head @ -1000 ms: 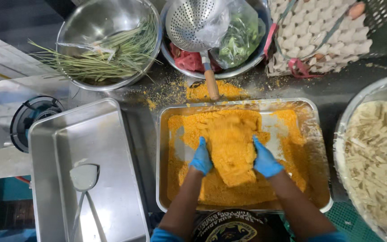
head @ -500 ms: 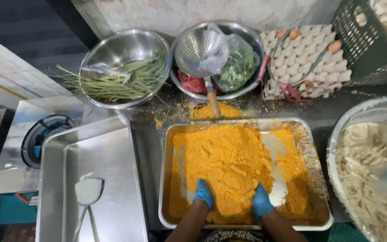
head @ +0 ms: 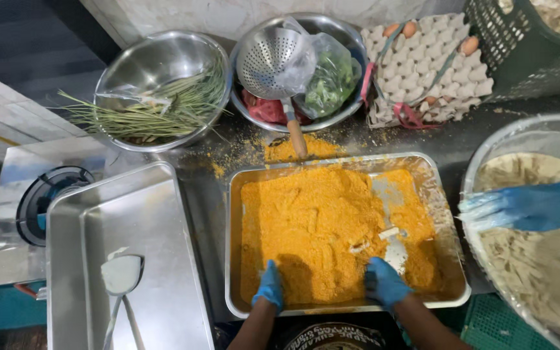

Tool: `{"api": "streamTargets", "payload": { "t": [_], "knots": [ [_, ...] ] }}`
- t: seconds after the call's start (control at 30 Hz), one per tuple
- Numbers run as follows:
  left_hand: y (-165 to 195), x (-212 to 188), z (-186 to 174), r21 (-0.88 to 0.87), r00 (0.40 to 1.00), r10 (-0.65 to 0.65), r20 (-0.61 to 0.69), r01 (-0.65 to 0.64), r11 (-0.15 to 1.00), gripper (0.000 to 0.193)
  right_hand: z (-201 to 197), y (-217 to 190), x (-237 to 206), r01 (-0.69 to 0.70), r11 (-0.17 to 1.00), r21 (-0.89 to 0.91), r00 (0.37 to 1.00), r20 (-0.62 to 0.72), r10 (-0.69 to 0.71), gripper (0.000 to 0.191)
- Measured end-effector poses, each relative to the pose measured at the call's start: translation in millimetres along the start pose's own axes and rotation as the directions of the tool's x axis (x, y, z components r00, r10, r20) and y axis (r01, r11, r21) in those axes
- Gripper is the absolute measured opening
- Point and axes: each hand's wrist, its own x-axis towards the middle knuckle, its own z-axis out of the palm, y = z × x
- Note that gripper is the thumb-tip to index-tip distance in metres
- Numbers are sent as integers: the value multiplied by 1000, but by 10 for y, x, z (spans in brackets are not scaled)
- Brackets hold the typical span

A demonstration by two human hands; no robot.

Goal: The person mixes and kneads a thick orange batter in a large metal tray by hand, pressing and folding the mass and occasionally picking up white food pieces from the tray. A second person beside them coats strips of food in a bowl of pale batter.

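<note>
Left hand [head: 269,286]: blue-gloved, fingers curled and dug into orange crumb [head: 322,233] at the near edge of a steel tray [head: 461,295]; clenched on a scoop of crumb, nothing else visible in it.

Right hand [head: 385,282]: blue-gloved, just right of the left hand at the same near edge, fingers bent down into the crumb; whether it grips anything beneath cannot be told. The paired placement suggests the hands are gathering crumb toward the body.

Pale strips [head: 384,238]: just beyond the right hand, partly sunk in crumb beside a bare scraped patch of tray floor.

Empty steel tray [head: 163,259]: left of the left hand, holding a flat ladle [head: 122,275], likely parked within reach.

Large bowl [head: 487,146]: right of the right hand, full of pale strips; another person's gloved hand [head: 526,206] reaches across it.

Beyond the tray, far from both hands: spilled crumb, a bowl of green stalks [head: 157,107], a bowl with a perforated skimmer [head: 272,59] and bagged greens [head: 332,78], an egg carton [head: 429,71] with few eggs, and a dark crate [head: 520,52].
</note>
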Motion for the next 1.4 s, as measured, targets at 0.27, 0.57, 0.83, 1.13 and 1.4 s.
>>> {"api": "streamTargets", "payload": {
  "t": [0.27,0.57,0.83,1.13,1.4],
  "knots": [
    [-405,126,1020,-461,868,113,483,142,876,72,485,-47,10,41,785,619,994,55,-95,54],
    [29,-18,562,-2,973,19,229,-19,1000,61,-930,-261,-151,311,440,-842,714,-98,-693,63],
    [1142,241,140,308,482,871,-95,-818,486,61,-878,-1021,338,545,586,-600,532,-293,-795,57],
    [1120,479,843,449,765,643,12,-579,681,72,40,-1244,795,237,885,-400,959,-51,-280,66],
    [1474,480,296,210,709,703,-47,-681,701,54,-448,-1948,843,396,873,-286,906,-36,-422,65]
  ]
}}
